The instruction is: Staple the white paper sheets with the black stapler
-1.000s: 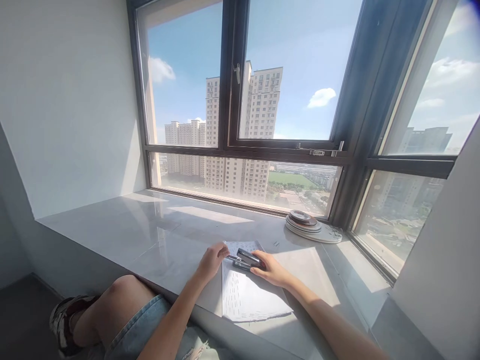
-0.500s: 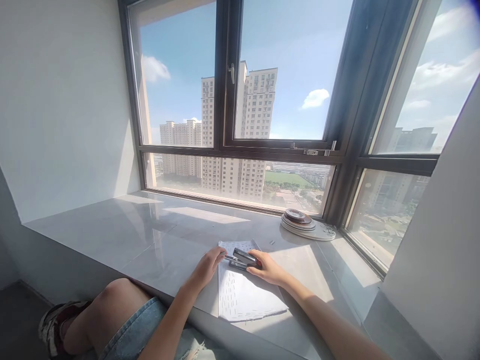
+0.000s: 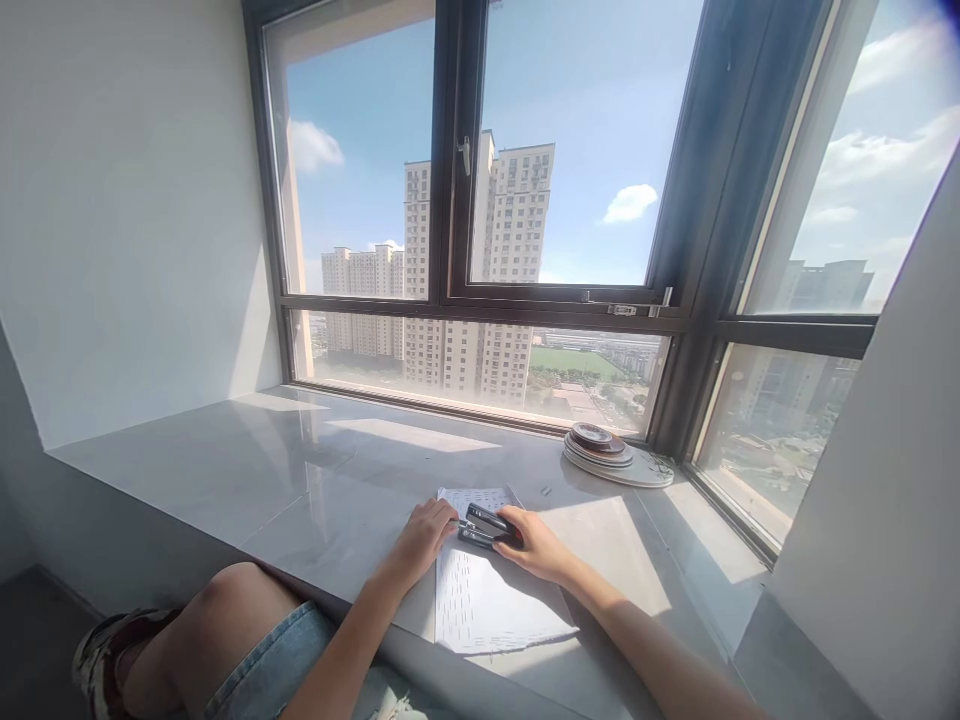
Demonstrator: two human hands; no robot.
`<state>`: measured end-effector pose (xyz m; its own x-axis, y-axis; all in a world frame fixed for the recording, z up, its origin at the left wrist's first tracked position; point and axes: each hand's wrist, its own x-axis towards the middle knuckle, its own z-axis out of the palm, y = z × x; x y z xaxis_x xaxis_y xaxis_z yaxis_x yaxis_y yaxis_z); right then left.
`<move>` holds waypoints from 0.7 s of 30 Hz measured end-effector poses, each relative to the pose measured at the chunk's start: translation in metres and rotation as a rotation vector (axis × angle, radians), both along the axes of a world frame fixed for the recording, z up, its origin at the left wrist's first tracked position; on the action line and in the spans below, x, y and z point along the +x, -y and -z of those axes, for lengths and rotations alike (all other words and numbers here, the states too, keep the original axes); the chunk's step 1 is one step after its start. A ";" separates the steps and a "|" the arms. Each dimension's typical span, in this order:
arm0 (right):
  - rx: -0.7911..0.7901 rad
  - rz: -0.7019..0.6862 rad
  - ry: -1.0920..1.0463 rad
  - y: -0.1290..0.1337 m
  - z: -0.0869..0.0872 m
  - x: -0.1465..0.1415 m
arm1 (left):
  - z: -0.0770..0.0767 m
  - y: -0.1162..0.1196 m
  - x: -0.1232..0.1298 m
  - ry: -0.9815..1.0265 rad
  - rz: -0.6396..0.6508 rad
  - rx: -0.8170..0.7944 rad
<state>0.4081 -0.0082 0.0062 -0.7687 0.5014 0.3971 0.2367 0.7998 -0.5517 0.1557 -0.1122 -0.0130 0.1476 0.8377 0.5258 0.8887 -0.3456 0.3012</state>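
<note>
A black stapler [image 3: 487,527] is held over a sheet of white paper [image 3: 510,605], its jaws spread apart and pointing left. My right hand [image 3: 536,542] is wrapped round its back end. At the stapler's front, my left hand [image 3: 424,540] has its fingers bent and drawn together, with the fingertips by a small silver metal part. What those fingers pinch, if anything, is hidden. Rows of short dark marks run down the paper's left side and along its far edge.
A stack of round plates or discs [image 3: 600,445] sits on the ledge [image 3: 225,470] by the window corner. A small pale piece [image 3: 546,491] lies beyond the paper. My bent knee [image 3: 240,590] is below the ledge's front edge.
My left hand has turned so its back faces up more, and its fingertips have shifted slightly right at the stapler's front. My right hand still holds the spread stapler.
</note>
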 end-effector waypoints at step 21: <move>-0.092 -0.030 -0.019 0.000 0.002 -0.001 | -0.003 -0.005 0.006 -0.169 -0.132 0.035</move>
